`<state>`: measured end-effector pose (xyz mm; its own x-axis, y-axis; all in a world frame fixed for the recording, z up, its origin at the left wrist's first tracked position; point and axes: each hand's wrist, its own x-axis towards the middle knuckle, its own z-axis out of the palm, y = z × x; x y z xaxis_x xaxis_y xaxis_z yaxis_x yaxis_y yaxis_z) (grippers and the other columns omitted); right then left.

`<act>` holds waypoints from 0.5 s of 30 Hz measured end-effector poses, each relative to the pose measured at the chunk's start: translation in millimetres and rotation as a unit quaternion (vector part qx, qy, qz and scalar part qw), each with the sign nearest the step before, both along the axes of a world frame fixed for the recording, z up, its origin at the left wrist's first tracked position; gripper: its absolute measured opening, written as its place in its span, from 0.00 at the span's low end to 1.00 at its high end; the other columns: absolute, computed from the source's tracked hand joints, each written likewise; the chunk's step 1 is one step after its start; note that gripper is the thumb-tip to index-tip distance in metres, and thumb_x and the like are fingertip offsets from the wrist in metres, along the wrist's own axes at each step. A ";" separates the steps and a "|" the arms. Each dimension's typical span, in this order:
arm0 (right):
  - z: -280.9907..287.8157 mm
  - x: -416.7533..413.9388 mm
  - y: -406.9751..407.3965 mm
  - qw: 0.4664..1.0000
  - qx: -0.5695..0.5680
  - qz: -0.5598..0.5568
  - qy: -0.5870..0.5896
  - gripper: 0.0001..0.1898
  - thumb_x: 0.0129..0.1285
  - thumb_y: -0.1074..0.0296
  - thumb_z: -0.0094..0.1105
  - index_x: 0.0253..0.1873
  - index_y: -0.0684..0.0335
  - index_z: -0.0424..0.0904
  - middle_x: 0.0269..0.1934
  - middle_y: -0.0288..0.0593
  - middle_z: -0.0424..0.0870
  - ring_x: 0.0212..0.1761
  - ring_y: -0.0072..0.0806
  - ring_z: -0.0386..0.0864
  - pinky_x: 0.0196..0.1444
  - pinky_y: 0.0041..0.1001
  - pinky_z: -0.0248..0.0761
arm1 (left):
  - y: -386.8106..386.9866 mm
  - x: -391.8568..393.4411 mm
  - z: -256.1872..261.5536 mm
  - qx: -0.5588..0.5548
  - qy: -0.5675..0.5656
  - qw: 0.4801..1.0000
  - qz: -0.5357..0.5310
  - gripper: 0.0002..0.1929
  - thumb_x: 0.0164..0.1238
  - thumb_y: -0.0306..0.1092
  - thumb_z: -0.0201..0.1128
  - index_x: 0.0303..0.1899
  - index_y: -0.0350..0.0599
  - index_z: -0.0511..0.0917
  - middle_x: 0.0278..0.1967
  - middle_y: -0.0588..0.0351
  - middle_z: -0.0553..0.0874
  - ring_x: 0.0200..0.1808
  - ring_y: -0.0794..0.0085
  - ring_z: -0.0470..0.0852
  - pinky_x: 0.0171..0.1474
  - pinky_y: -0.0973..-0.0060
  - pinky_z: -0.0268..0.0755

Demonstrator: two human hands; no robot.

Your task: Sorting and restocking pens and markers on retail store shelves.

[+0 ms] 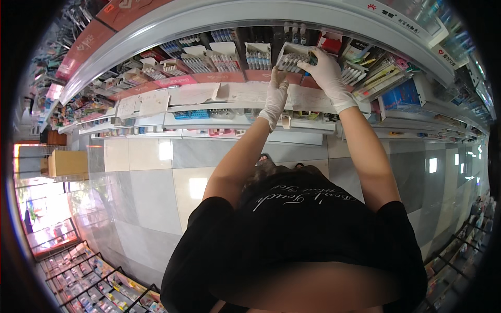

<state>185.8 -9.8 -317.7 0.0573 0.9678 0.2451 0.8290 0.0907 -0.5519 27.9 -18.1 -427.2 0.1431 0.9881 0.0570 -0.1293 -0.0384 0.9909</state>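
Both my hands wear thin white gloves and reach to a shelf of pens. An open white box of pens [290,58] stands tilted between them. My right hand [325,74] has its thumb and fingers around the box's right side, gripping it. Below the box's lower left corner is my left hand [276,94], fingers pointing up; whether it grips the box cannot be told. Left of it stands another open white box of pens [258,58]. A red box [330,42] lies behind my right hand, and white pens [353,74] are to its right.
More pen boxes [224,58] line the shelf to the left. Handwritten paper sheets [154,103] lie along its front ledge. A white shelf edge [250,11] runs above. Wire display racks [100,281] stand behind me, and a cardboard box [69,163] is at the far left.
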 end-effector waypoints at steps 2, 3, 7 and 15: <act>6.2 -3.9 -0.9 1.000 -0.009 -0.007 -0.008 0.30 0.54 0.49 0.67 0.58 0.61 0.75 0.51 0.49 0.82 0.53 0.45 0.79 0.54 0.36 0.71 | 0.3 -4.1 -7.6 0.002 0.001 1.000 0.009 0.32 0.74 0.26 0.50 0.74 0.42 0.47 0.61 0.51 0.76 0.62 0.71 0.72 0.64 0.78 0.61; 6.2 -1.5 -0.3 1.000 -0.009 -0.009 -0.014 0.30 0.54 0.49 0.67 0.58 0.61 0.75 0.51 0.49 0.82 0.53 0.45 0.79 0.54 0.36 0.71 | 0.6 -0.8 -7.0 0.005 0.005 1.000 0.005 0.31 0.73 0.25 0.50 0.74 0.40 0.48 0.60 0.51 0.77 0.61 0.71 0.73 0.63 0.78 0.61; -1.9 1.5 9.7 0.997 0.040 0.003 -0.073 0.31 0.55 0.47 0.65 0.58 0.61 0.75 0.55 0.48 0.79 0.53 0.44 0.79 0.53 0.37 0.72 | -2.2 10.7 -2.6 0.015 -0.013 1.000 0.020 0.30 0.72 0.24 0.51 0.72 0.37 0.51 0.57 0.53 0.79 0.57 0.73 0.75 0.62 0.80 0.63; 4.5 -15.1 12.5 0.989 0.031 0.032 -0.140 0.29 0.57 0.48 0.62 0.58 0.62 0.75 0.53 0.45 0.79 0.49 0.42 0.81 0.49 0.38 0.75 | 19.7 10.7 -20.5 0.047 0.088 0.989 0.110 0.10 0.63 0.24 0.57 0.45 0.35 0.79 0.39 0.47 0.86 0.42 0.63 0.84 0.49 0.72 0.72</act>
<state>170.7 2.7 -313.2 -0.0822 0.9500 0.3011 0.9398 0.1744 -0.2937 38.6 1.7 -447.6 -0.0580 0.9880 0.1430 0.0658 -0.1392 0.9881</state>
